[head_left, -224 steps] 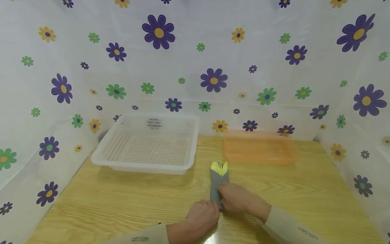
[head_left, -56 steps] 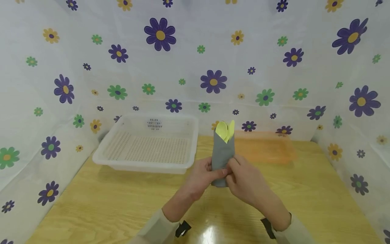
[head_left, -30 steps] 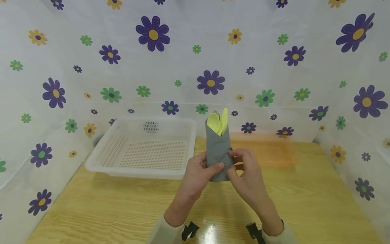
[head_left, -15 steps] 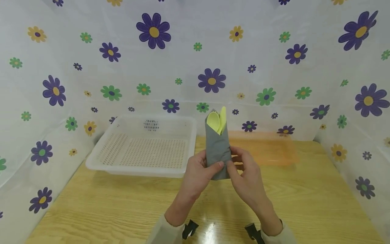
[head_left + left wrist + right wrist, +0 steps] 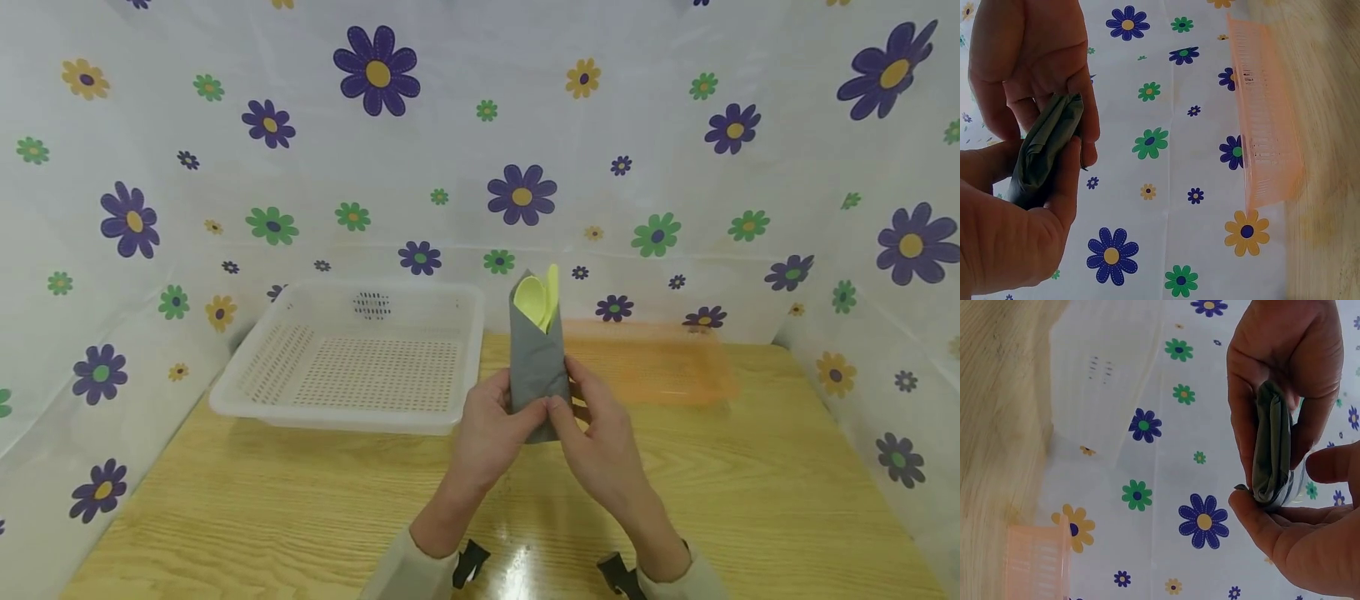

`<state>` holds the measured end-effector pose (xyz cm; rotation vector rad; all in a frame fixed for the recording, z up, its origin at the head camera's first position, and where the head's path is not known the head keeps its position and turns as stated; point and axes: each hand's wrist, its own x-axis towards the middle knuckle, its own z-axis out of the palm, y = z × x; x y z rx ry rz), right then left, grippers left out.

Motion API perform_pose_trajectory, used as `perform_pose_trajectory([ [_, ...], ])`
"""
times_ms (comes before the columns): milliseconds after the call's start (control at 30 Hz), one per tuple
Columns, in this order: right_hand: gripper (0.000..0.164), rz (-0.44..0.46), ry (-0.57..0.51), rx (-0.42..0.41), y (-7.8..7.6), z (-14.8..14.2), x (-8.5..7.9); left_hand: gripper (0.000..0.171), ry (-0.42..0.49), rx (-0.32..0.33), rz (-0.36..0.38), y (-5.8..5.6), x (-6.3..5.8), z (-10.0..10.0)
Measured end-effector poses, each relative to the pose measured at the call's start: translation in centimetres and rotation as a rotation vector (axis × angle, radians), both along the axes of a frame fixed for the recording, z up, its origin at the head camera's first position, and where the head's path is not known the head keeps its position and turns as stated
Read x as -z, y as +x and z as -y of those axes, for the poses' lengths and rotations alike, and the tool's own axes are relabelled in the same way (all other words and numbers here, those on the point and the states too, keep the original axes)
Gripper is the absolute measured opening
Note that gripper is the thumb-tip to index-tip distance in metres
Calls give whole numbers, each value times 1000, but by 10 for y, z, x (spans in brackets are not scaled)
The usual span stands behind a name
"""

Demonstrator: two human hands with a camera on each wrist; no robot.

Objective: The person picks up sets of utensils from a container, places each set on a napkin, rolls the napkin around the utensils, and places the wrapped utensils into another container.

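Note:
A folded grey napkin (image 5: 536, 367) stands raised above the table, its pocket facing up. From the pocket stick a yellow-green plastic spoon (image 5: 530, 298) and, right of it, a slim knife (image 5: 553, 287) of the same colour. My left hand (image 5: 487, 429) grips the napkin's lower left side, thumb across the front. On the lower right side my right hand (image 5: 606, 446) pinches it, its thumb tip meeting the left thumb. In both wrist views the napkin (image 5: 1047, 147) shows its layered bottom edge between the hands; the cutlery's lower parts are hidden inside.
A white perforated basket (image 5: 337, 421) stands at the back left of the wooden table (image 5: 300, 500). Back right is a shallow orange basket (image 5: 660, 392). A flower-print sheet (image 5: 450, 142) encloses the back and sides.
Earlier the napkin lay on the table under both hands; it has since been lifted upright. Lately the right thumb has moved left across the front to meet the left thumb.

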<state>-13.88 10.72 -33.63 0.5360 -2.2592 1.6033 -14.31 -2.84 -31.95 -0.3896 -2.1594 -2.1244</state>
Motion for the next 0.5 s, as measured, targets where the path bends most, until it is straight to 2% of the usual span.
perform_pose_trajectory([
  [100, 46, 61, -75, -42, -2, -2, 7, 25, -6, -17, -20, 0, 0, -1],
  [167, 43, 101, -135, -39, -4, -4, 9, 26, 6, -14, -24, 0, 1, -1],
  [333, 36, 163, -258, 47, -6, -8, 10, 29, 31, 16, -15, 0, 2, -1],
  [500, 33, 170, -348, 121, -9, -7, 11, 32, 35, 26, -5, 1, 3, -3],
])
